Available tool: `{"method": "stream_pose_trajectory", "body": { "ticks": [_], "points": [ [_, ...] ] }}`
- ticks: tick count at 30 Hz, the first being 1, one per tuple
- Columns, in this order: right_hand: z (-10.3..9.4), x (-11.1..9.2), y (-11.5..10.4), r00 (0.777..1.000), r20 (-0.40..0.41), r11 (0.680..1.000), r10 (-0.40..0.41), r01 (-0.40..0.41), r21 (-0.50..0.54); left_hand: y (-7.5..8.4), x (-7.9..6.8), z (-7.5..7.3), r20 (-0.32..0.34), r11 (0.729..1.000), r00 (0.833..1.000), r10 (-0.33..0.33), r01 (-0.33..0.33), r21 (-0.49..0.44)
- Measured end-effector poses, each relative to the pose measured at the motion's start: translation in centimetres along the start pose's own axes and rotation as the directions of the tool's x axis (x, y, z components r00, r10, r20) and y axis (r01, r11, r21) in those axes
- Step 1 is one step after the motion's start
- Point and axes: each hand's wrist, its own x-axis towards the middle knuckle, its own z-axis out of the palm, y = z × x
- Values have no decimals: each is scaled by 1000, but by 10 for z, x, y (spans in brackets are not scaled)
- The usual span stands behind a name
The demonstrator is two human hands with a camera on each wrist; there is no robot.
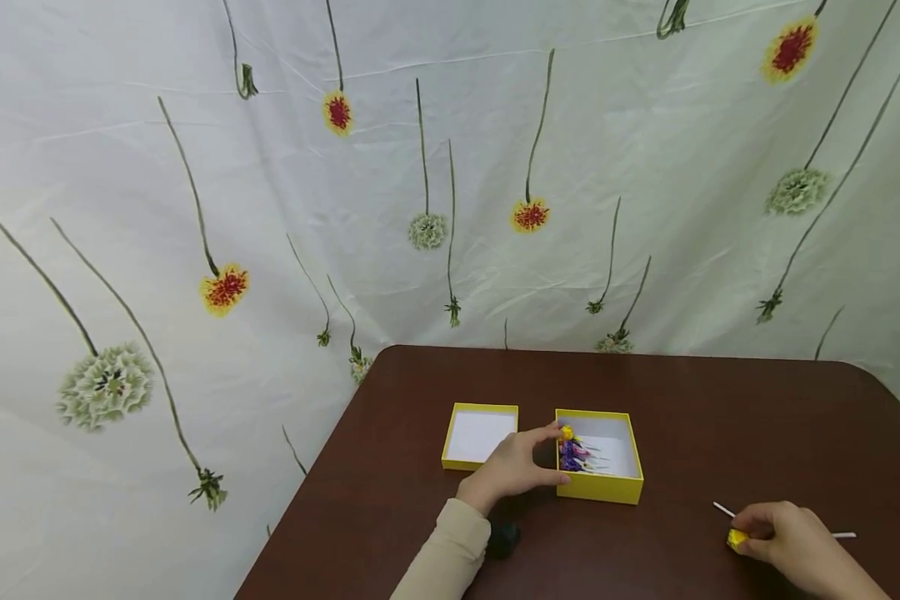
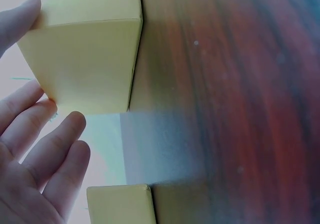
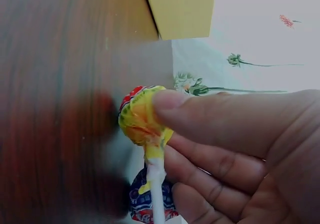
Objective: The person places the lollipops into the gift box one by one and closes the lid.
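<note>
An open yellow box (image 1: 598,487) with a white inside stands on the table, holding several lollipops (image 1: 572,456) in purple, pink and yellow wrappers along its left side. My left hand (image 1: 513,471) grips that box at its left end, thumb at the front wall and fingers by the rear left corner. Off to the right, my right hand (image 1: 791,542) pinches a yellow-wrapped lollipop (image 3: 142,116) between thumb and fingers. Beside that hand, a second lollipop (image 3: 145,196) with a dark blue wrapper shows in the right wrist view, partly hidden by the fingers.
The box's shallow yellow lid (image 1: 480,435), white inside up, lies left of the box, partly behind the left hand. A white stick (image 1: 723,509) pokes out near the right hand. Dark brown table (image 1: 690,383) reaches back to a flower-printed cloth (image 1: 390,167).
</note>
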Motion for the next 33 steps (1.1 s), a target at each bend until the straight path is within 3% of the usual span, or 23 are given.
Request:
{"method": "stream_pose_trajectory", "body": {
  "ticks": [9, 27, 33],
  "points": [
    [-4, 6, -14, 994, -84, 988, 73, -61, 142, 1, 2, 0, 1, 1000, 1000, 4, -4, 11],
    [-3, 22, -44, 984, -170, 927, 50, 18, 375, 1, 3, 1, 8, 1000, 1000, 16, -16, 7],
    [-3, 31, -58, 981, -194, 917, 22, 57, 395, 1, 5, 1, 7, 1000, 1000, 0, 0, 7]
  ]
}}
